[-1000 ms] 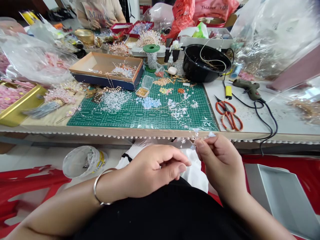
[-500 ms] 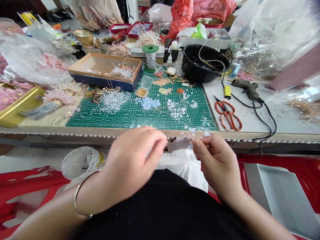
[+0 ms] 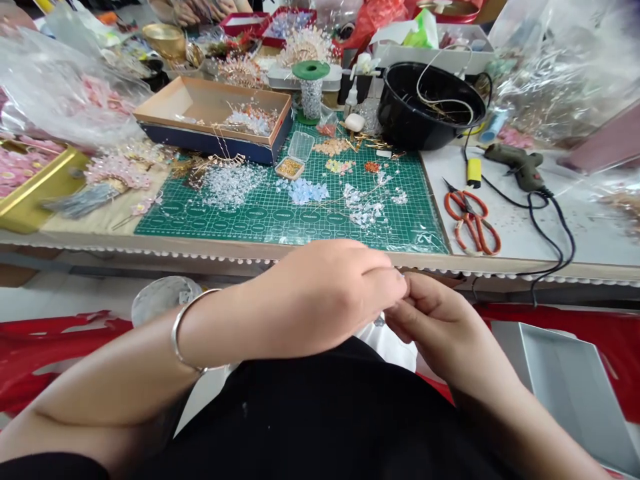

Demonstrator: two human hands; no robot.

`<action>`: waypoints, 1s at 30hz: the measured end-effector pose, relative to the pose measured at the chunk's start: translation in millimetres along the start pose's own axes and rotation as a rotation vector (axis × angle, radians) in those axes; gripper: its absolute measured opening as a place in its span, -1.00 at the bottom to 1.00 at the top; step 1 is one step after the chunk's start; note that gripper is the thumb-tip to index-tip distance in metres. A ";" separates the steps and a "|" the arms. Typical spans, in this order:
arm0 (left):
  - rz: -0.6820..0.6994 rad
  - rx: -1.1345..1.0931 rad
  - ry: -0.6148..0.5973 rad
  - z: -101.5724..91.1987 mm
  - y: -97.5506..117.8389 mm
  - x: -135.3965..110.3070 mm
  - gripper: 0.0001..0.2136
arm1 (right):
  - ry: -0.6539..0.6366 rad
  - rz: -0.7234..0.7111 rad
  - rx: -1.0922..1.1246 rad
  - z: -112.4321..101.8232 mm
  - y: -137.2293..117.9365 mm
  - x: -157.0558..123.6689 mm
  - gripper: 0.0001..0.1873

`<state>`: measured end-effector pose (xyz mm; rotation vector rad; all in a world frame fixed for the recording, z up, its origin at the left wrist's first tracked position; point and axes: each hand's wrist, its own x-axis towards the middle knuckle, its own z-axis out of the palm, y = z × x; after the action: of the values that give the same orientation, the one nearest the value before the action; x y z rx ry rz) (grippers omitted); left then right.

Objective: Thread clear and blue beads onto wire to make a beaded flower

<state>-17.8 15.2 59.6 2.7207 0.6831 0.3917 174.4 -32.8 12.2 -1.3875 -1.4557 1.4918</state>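
Observation:
My left hand (image 3: 330, 293), with a silver bangle at its wrist, is closed and meets the fingertips of my right hand (image 3: 435, 313) just in front of the table edge. My right hand pinches a sprig of pale petals and clear beads, now almost wholly hidden behind my left hand. What my left fingers grip cannot be made out. Beyond the hands, the green cutting mat (image 3: 240, 223) bears loose clear beads (image 3: 230, 187), pale blue petals (image 3: 307, 191) and whitish petals (image 3: 365, 207). A small clear box of gold beads (image 3: 290, 167) sits open behind them.
Orange-handled scissors (image 3: 471, 220), a yellow lighter (image 3: 473, 172) and a corded glue gun (image 3: 520, 167) lie to the right. Farther back stand a black bowl (image 3: 405, 127), a green spool (image 3: 311, 71) and an open box (image 3: 165, 137). Another person's hands (image 3: 200, 10) show at the top.
My left hand has moved right, from apart to touching my right fingertips, and now covers the sprig. The camera has tilted down slightly, and table things appear higher.

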 end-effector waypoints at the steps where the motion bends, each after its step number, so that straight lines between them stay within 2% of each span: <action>1: 0.002 -0.015 0.000 -1.7 -3.2 1.4 -0.80 | -0.038 0.001 0.001 -0.6 -0.3 0.4 -0.68; 5: 0.002 -0.056 0.017 -1.4 -13.7 3.0 -0.79 | -0.129 0.022 0.058 -1.6 3.0 0.8 -0.69; 13: -0.045 -0.129 0.004 5.5 -18.5 -0.7 -0.74 | -0.144 0.087 0.138 -0.1 0.3 -3.7 -0.72; 22: -0.102 -0.110 0.003 10.2 -15.3 -3.5 -0.74 | -0.152 0.104 -0.017 -1.1 -3.1 -8.8 -0.70; 26: -0.177 -0.248 -0.084 1.5 -12.8 -0.9 -0.81 | -0.142 0.101 -0.110 -1.4 -3.3 -10.9 -0.75; 30: -0.312 -0.617 -0.305 -5.9 -24.2 7.6 -0.85 | -0.198 0.040 -0.121 -1.3 -5.2 -13.5 -0.79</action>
<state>-23.2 40.7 57.7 1.9958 0.7348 0.0829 177.9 -44.1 20.7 -1.3783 -1.6728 1.6279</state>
